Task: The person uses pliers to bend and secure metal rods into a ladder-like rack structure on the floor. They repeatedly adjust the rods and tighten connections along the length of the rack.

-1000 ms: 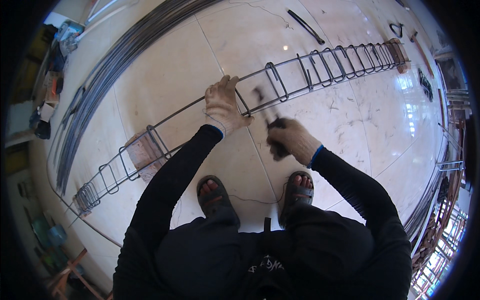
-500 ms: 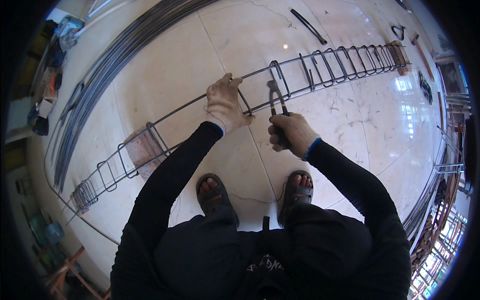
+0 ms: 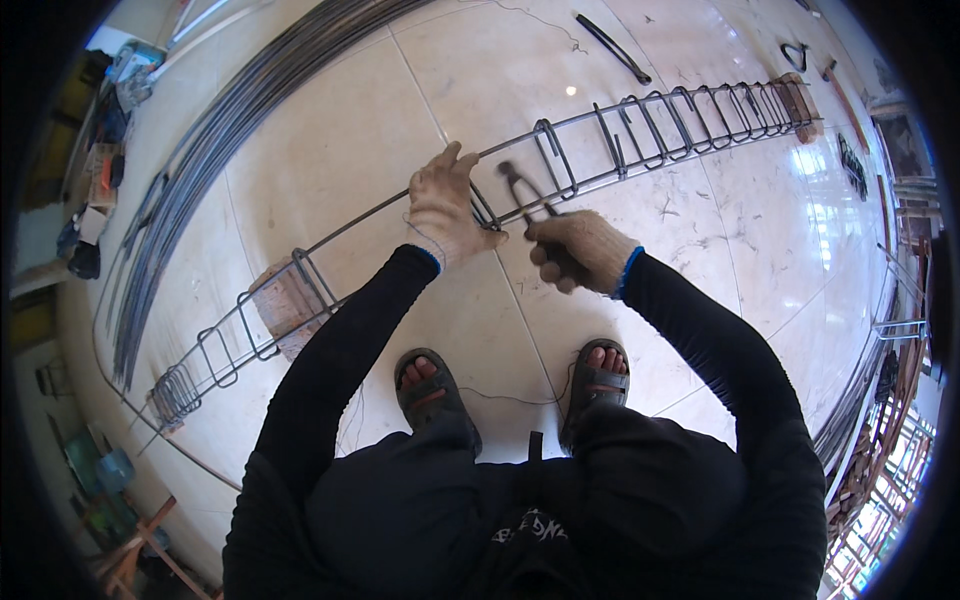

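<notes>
– Fingers (image 3: 452, 157) of the left hand (image 3: 445, 210): condition?
– Spread wide over the rebar cage (image 3: 360, 220), with thumb (image 3: 490, 240) well apart. Firmness of hold: cannot tell.
– Right hand (image 3: 585, 250)?
– Curled closed around the handles of the pincers (image 3: 511, 174).
– Changes against the earlier frame?
– Pincers swung leftward, away from the next stirrup (image 3: 570, 185) along; head now slightly blurred. Right hand likewise shifted a little left. Left hand and cage essentially as before.
– Position of the cage relative to the fingers?
– Directly beneath the left hand: upper long bar (image 3: 505, 145) by the fingertips, lower long bar (image 3: 592, 186) near the thumb, nearest stirrup (image 3: 485, 208) just right of the palm.
– Pincer head?
– Right of that stirrup, between both long bars in view. Contact with steel: cannot tell.
</notes>
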`<action>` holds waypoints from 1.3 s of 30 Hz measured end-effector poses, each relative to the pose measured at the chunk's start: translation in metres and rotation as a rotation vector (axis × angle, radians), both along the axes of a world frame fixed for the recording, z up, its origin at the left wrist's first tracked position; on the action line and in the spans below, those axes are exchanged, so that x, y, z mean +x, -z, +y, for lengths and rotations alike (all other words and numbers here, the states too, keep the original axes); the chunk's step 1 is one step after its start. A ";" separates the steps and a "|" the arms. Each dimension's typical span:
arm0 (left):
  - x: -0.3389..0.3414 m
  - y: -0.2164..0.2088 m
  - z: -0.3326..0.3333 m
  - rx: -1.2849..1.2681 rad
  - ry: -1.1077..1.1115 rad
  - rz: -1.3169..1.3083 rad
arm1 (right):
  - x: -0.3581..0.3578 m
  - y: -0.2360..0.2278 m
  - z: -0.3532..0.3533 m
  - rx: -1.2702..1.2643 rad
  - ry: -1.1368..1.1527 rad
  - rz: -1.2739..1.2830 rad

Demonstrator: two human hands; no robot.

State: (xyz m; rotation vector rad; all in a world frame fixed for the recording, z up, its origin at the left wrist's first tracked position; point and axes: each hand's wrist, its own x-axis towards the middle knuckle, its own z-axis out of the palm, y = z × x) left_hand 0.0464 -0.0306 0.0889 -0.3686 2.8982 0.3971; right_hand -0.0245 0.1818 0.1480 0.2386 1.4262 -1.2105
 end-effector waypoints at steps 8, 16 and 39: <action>0.006 0.006 0.000 -0.018 -0.004 0.114 | -0.006 0.008 0.002 -0.025 -0.084 0.003; -0.003 -0.002 0.002 0.001 -0.036 0.056 | -0.006 0.015 0.000 -0.073 -0.132 -0.038; 0.019 0.015 0.010 -0.144 -0.086 0.046 | 0.016 0.056 0.019 -0.112 -0.113 -0.128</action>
